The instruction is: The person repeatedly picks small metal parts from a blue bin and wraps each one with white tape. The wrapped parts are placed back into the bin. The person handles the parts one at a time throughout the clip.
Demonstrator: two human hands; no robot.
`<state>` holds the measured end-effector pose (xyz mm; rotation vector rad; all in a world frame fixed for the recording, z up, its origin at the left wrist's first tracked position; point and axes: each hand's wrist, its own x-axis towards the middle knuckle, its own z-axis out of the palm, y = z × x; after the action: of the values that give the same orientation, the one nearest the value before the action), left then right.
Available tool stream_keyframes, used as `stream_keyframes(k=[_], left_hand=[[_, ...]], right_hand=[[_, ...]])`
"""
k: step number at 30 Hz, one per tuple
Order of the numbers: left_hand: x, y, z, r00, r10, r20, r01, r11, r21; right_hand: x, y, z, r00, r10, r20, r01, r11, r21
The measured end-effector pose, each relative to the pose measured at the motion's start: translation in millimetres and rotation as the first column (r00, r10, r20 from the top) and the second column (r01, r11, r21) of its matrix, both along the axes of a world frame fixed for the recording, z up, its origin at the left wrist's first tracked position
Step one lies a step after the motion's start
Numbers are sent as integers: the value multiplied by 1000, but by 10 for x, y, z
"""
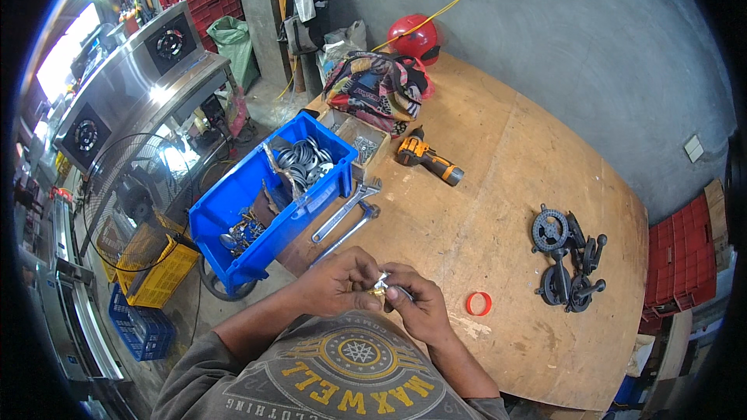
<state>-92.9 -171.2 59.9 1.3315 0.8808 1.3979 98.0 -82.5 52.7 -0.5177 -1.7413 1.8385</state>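
Close to my body, at the near edge of the table, both my hands meet around a small brass-and-silver metal fitting [380, 285]. My left hand [347, 280] pinches it from the left between thumb and fingers. From the right, the thumb and fingers of my right hand [419, 300] close on the same piece. A dark rounded part shows beside my right thumb; its kind is unclear. Just beyond my left hand lie an adjustable wrench [342, 215] and a second long-handled wrench [354, 227].
At the left, a blue bin [264, 245] holds metal rings and small brass parts. Behind it stand a wooden box [375, 140] of small hardware and a patterned bag [373, 93]. An orange-black drill [429, 158], red ring [478, 303] and black burner parts [551, 230] lie rightward.
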Motion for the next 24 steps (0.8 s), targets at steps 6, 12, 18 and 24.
stream_keyframes(k=[6, 12, 18, 24], left_hand=[[21, -24, 87, 993, 61, -105, -67, 996, -52], [-27, -36, 248, 853, 317, -415, -250, 945, 210], [-53, -79, 362, 851, 330, -408, -383, 922, -52], [-43, 60, 194, 905, 403, -135, -423, 888, -183]], right_hand=[[1, 1, 5, 998, 17, -62, -18, 1000, -10], [7, 16, -24, 999, -49, -13, 50, 998, 49], [-47, -9, -69, 975, -203, 91, 179, 958, 224], [-43, -7, -119, 970, -131, 206, 116, 990, 80]])
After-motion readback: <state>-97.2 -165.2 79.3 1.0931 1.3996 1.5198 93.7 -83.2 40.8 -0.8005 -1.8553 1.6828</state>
